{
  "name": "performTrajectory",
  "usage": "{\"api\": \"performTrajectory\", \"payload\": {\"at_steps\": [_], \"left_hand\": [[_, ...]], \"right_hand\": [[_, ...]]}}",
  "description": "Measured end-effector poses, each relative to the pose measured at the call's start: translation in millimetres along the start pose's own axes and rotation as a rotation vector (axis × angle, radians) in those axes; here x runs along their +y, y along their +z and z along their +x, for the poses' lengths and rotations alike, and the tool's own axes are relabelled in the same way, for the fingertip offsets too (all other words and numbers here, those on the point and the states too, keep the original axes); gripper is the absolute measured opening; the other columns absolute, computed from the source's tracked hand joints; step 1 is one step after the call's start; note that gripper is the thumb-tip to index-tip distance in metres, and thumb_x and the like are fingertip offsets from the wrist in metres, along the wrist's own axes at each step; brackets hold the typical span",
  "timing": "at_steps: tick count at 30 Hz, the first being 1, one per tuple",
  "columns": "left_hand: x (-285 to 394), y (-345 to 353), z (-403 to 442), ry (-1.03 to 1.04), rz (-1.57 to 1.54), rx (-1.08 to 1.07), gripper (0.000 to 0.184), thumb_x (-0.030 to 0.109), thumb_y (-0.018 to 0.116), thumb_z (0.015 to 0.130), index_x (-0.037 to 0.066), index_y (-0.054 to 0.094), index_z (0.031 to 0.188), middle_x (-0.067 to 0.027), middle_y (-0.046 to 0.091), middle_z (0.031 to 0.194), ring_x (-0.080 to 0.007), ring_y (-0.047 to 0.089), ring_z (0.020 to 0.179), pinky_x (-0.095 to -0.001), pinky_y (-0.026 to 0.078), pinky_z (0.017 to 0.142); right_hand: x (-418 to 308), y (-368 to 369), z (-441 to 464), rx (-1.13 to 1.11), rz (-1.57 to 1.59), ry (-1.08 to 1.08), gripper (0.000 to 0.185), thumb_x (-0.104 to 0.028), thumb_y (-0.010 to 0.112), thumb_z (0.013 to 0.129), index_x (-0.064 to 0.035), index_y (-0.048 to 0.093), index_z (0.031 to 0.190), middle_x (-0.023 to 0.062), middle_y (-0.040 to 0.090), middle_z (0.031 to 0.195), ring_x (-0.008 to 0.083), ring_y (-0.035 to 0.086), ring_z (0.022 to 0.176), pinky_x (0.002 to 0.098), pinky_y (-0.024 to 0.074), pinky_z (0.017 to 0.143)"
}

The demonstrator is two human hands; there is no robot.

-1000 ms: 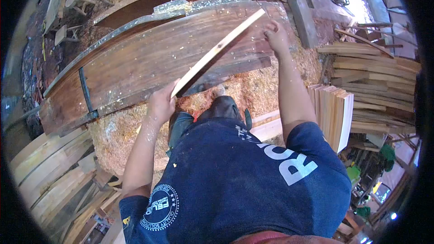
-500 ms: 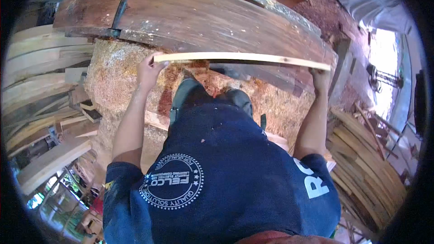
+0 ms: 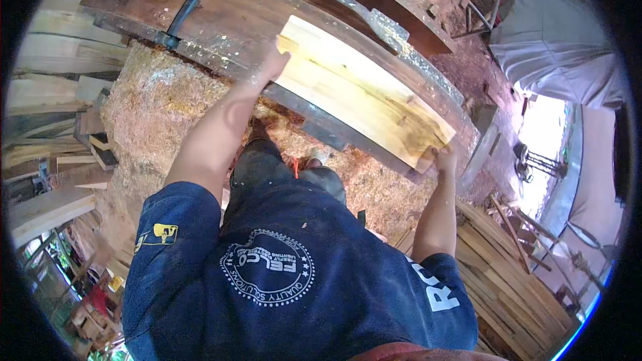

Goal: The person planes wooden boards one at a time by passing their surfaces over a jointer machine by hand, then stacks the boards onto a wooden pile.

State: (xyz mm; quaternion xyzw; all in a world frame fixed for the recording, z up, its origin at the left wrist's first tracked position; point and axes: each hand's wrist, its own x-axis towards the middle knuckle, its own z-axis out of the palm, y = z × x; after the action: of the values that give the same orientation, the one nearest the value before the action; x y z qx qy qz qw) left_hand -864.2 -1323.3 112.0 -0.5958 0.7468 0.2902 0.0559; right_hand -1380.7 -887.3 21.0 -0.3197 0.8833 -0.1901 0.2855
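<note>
- Over the near side of the long reddish-brown wooden bench (image 3: 231, 7), a pale yellow, flat wooden board (image 3: 361, 90) slants from far left to near right, broad face up; whether its underside touches the bench I cannot tell.
- At the board's left end, the left hand (image 3: 271, 63) is gripping, its thumb by the edge; the fingers underneath are mostly hidden.
- At the near right corner, the right hand (image 3: 439, 158) is curled round the end, also gripping.
- With support at both ends, the load looks well shared; matching the height of the two hands should stop the board twisting.
- Toward the right, a dark brown streak (image 3: 416, 117) crosses the grain; tilting the face to the light should make such marks easier to judge.
- Along the far side, the grey, shaving-dusted strip (image 3: 428, 70) lies close to the board, so a slow turn would best avoid a knock.
- Underfoot, tan wood shavings (image 3: 157, 103) cover the floor, so steady footing seems wise.
- Fingertips are best clear of the underside if the board is laid flat.
</note>
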Motion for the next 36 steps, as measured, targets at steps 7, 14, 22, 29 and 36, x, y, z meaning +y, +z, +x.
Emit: {"api": "performTrajectory", "payload": {"at_steps": [7, 14, 22, 29, 36], "left_hand": [[22, 71, -109, 0.299, 0.383, -0.132, 0.083, 0.054, 0.055, 0.100, 0.008, 0.028, 0.164, -0.0179, 0.012, 0.174, -0.0357, 0.014, 0.160, -0.0627, 0.017, 0.125], [-6, 39, -64, 0.219, 0.418, -0.138, 0.080, 0.059, 0.038, 0.105, 0.009, 0.024, 0.165, -0.0112, 0.010, 0.175, -0.0317, 0.011, 0.161, -0.0684, 0.009, 0.124], [-90, -39, 41, 0.020, 0.391, 0.007, 0.083, 0.060, 0.039, 0.105, 0.004, 0.023, 0.164, -0.0116, 0.009, 0.175, -0.0337, 0.013, 0.161, -0.0698, 0.011, 0.123], [-87, -37, 43, 0.025, 0.356, 0.065, 0.075, 0.053, 0.042, 0.106, 0.006, 0.030, 0.163, -0.0149, 0.020, 0.173, -0.0333, 0.019, 0.159, -0.0570, 0.016, 0.127], [16, 65, 28, 0.108, 0.149, 0.487, 0.072, 0.050, 0.049, 0.102, 0.001, 0.044, 0.155, -0.0217, 0.031, 0.167, -0.0421, 0.027, 0.155, -0.0611, 0.015, 0.125]], "right_hand": [[-102, 16, -66, 0.033, -0.205, 0.464, 0.062, -0.052, 0.068, 0.093, 0.0042, 0.071, 0.118, 0.0257, 0.075, 0.110, 0.0384, 0.073, 0.102, 0.0466, 0.0556, 0.087], [-60, 88, -8, 0.033, -0.453, 0.325, 0.052, -0.046, 0.069, 0.095, 0.0051, 0.076, 0.096, 0.0236, 0.076, 0.089, 0.0341, 0.075, 0.085, 0.0489, 0.0550, 0.075], [-247, 143, 11, 0.110, -0.307, -0.068, 0.052, -0.048, 0.072, 0.092, 0.0038, 0.075, 0.088, 0.0230, 0.073, 0.077, 0.0361, 0.072, 0.071, 0.0477, 0.0541, 0.068], [-318, 121, -16, 0.048, -0.245, -0.134, 0.048, -0.044, 0.078, 0.089, -0.0010, 0.068, 0.107, 0.0204, 0.071, 0.094, 0.0377, 0.069, 0.087, 0.0466, 0.0538, 0.077], [-315, 134, 33, 0.096, -0.105, -1.030, 0.048, -0.025, 0.076, 0.088, -0.0011, 0.065, 0.128, 0.0222, 0.063, 0.132, 0.0412, 0.061, 0.122, 0.0492, 0.0480, 0.104]]}}
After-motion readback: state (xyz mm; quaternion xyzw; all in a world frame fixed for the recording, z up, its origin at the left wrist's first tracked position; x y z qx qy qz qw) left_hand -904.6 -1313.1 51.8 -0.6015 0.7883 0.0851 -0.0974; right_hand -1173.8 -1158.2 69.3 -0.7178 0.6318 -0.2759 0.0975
